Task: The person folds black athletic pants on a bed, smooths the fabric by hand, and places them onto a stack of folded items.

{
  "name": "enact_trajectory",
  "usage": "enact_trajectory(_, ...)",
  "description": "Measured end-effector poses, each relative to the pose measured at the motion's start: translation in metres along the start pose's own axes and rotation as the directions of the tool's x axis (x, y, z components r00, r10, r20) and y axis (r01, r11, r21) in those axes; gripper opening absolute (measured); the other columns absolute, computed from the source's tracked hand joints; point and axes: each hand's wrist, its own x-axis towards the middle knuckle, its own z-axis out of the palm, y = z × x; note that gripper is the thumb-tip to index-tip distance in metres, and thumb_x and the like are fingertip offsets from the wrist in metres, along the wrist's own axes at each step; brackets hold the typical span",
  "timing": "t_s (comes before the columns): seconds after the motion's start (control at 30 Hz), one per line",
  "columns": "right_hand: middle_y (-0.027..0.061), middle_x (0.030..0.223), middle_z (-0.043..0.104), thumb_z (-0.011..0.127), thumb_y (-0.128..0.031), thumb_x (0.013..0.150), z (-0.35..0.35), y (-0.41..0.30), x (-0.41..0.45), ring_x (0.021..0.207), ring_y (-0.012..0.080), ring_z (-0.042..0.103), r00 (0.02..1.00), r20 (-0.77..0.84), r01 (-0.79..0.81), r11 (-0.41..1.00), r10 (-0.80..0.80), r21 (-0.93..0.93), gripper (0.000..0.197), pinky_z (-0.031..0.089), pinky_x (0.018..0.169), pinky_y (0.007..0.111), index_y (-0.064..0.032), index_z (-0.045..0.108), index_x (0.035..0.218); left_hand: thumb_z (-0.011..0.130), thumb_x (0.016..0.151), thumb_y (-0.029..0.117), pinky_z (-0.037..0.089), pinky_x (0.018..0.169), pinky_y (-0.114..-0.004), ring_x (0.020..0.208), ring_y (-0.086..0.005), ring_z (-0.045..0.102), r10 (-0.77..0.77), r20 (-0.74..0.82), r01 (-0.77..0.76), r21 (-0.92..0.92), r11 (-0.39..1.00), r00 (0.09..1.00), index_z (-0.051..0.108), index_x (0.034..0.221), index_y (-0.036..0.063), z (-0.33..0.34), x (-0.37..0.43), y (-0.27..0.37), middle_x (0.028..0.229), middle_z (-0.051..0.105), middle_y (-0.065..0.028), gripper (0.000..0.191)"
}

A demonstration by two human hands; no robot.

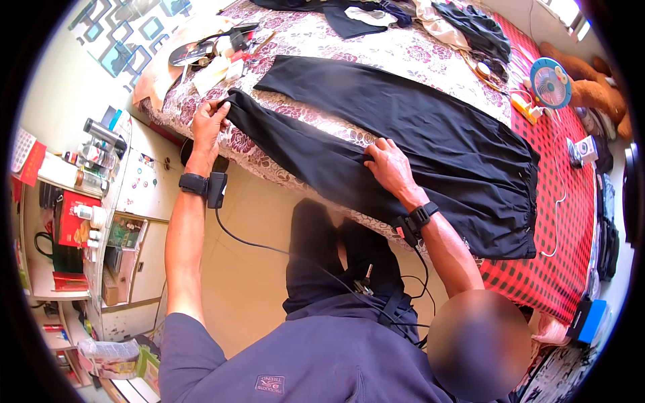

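Black trousers (433, 136) with a gathered elastic waistband lie spread across the bed, the waist to the right and both legs pointing left. My left hand (209, 123) pinches the hem end of the nearer leg between thumb and fingers at the bed's near left edge. Bent fingers of my right hand (389, 163) rest on the same leg farther up; whether they grip the cloth I cannot tell. The farther leg lies flat on the floral bedsheet (418, 50). Each wrist bears a strap with a small cabled device.
Sunglasses (191, 53) and small items lie at the bed's far left. Crumpled clothes (473, 30) lie at the back. A small blue fan (551, 83), a power strip (524, 109) and a white cable (560, 196) are at the right. Shelves with bottles (98, 156) stand at the left.
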Motion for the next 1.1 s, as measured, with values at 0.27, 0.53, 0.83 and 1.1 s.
enact_trajectory(0.27, 0.0100, 0.078, 0.054, 0.064, -0.010, 0.081, -0.011, -0.009, 0.012, 0.080, 0.0305, 0.057, 0.962, -0.271, -0.050, 0.993, 0.020, -0.105, 0.012, 0.050, 0.067, 0.041, -0.0071, 0.052, 0.081, 0.071, 0.087, 0.012, 0.039, 0.046, -0.020, 0.051, -0.0049, 0.050, -0.103, -0.078, 0.107, 0.046, 0.993, 0.992, 0.062, 0.094, 0.0060, -0.030, -0.015, -0.036, 0.070, 0.058, 0.0030, 0.013)
enact_trajectory(0.53, 0.0109, 0.085, 0.060, 0.059, -0.011, 0.086, -0.016, 0.021, -0.007, 0.083, 0.0329, 0.060, 0.914, -0.253, -0.313, 0.948, 0.316, 0.054, 0.008, 0.049, 0.069, 0.045, -0.0068, 0.055, 0.091, 0.071, 0.087, 0.017, 0.037, 0.045, -0.021, 0.050, -0.0046, 0.049, -0.113, 0.071, 0.092, 0.251, 0.964, 0.991, 0.061, 0.102, 0.0051, -0.039, -0.020, -0.053, 0.070, 0.057, 0.0028, 0.022)
enact_trajectory(0.83, 0.0124, 0.089, 0.057, 0.063, -0.006, 0.080, -0.011, 0.024, -0.012, 0.090, 0.0318, 0.056, 0.986, -0.129, -0.106, 0.994, 0.108, 0.018, 0.018, 0.048, 0.076, 0.042, -0.0053, 0.059, 0.098, 0.078, 0.079, 0.032, 0.040, 0.054, -0.027, 0.059, -0.0082, 0.052, -0.354, 0.062, 0.259, 0.566, 0.783, 0.933, 0.065, 0.083, 0.0018, -0.044, -0.020, -0.073, 0.071, 0.060, -0.0006, 0.033)
enact_trajectory(1.1, 0.0117, 0.090, 0.056, 0.064, -0.005, 0.078, -0.011, 0.020, -0.013, 0.090, 0.0310, 0.056, 0.982, -0.136, -0.135, 0.990, 0.129, -0.033, 0.018, 0.049, 0.076, 0.041, -0.0052, 0.060, 0.095, 0.084, 0.070, 0.033, 0.048, 0.066, -0.030, 0.070, -0.0132, 0.060, -0.165, 0.147, 0.057, 0.553, 0.831, 0.975, 0.068, 0.091, -0.0032, 0.004, 0.042, -0.105, 0.080, 0.067, -0.0071, 0.044)
